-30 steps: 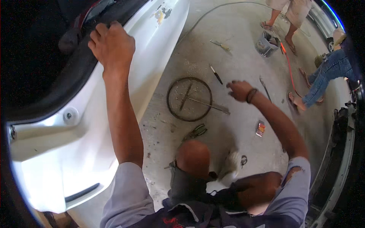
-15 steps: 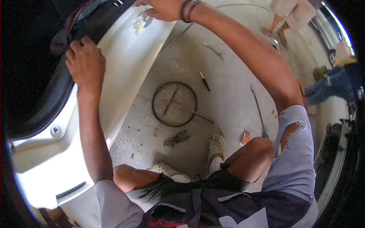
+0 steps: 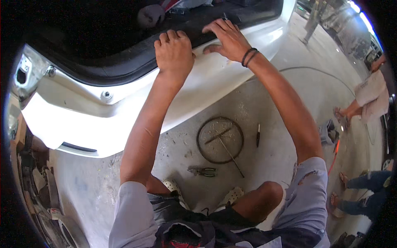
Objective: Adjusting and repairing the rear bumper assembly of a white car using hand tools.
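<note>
Both arms reach up and forward from the lower edge, nearly straight at the elbow, to the top lip of a white painted car body panel (image 3: pixel 194 89). The left hand (image 3: pixel 173 51) lies knuckles-up on the panel's edge, its fingers curled over the black rubber seal strip (image 3: pixel 120 68) that runs along the dark opening, gripping that lip. The right hand (image 3: pixel 226 38), with dark bands round its wrist, is just beside it, fingers spread and laid flat against the same seal and panel edge, thumb tucked below; it presses rather than clenches.

The white panel fills the upper left, curving down to a lower corner near the left rim, with a bolt head showing on its flange. Inside the opening everything is dark; a gloved or wrapped shape at the top is hard to make out.

Below the arms, on the grey concrete floor (image 3: pixel 264 107), lie a dark wire ring (image 3: pixel 220 139) with a thin rod across it, a pair of pliers (image 3: pixel 202 170) near the person's pale shoes, and a small dark-handled screwdriver (image 3: pixel 258 135). Other people's legs are cut off at the right rim.
</note>
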The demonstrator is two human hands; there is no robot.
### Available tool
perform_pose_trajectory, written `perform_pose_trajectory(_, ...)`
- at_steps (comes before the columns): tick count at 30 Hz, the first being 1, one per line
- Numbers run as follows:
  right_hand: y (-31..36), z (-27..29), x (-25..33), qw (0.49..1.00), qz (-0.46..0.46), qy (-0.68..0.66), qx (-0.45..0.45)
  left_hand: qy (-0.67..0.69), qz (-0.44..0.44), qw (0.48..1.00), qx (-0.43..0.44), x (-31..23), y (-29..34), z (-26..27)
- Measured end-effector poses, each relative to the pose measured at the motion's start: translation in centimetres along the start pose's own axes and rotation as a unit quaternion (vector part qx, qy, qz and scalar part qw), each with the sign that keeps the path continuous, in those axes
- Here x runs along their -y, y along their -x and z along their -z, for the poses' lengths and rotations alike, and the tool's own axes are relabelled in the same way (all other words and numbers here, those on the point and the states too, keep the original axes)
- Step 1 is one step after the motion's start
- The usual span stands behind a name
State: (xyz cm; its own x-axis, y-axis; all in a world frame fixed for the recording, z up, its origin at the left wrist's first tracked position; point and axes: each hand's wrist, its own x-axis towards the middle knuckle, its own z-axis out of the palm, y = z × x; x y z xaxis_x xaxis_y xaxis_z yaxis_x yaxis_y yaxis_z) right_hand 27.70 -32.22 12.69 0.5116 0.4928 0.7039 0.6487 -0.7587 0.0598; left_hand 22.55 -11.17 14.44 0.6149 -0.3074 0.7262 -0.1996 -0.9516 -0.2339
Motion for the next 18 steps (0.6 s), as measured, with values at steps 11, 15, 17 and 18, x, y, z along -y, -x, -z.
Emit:
perform_pose_trajectory(11, -3.0, 1.4, -0.5, 0.992, 0.03, 0.013, 0.124, 0.048, 0.013, 0.996, 0.071, 0.0, -0.6, 0.0)
perform_pose_trajectory(15, -3.7, 1.3, -0.2, 0.988, 0.024, 0.007, 0.149, 0.015, -0.022, 0.999, 0.02, -0.2, 0.3, -0.4)
perform_pose_trajectory(17, -4.0, 1.1, -0.2, 0.986, 0.037, -0.002, 0.163, -0.003, -0.03, 1.0, -0.001, -0.5, 1.0, -0.6)
perform_pose_trajectory(18, -4.1, 1.1, -0.3, 0.986, 0.034, 0.004, 0.166, 0.001, -0.026, 1.0, -0.014, -0.7, 1.2, -0.7)
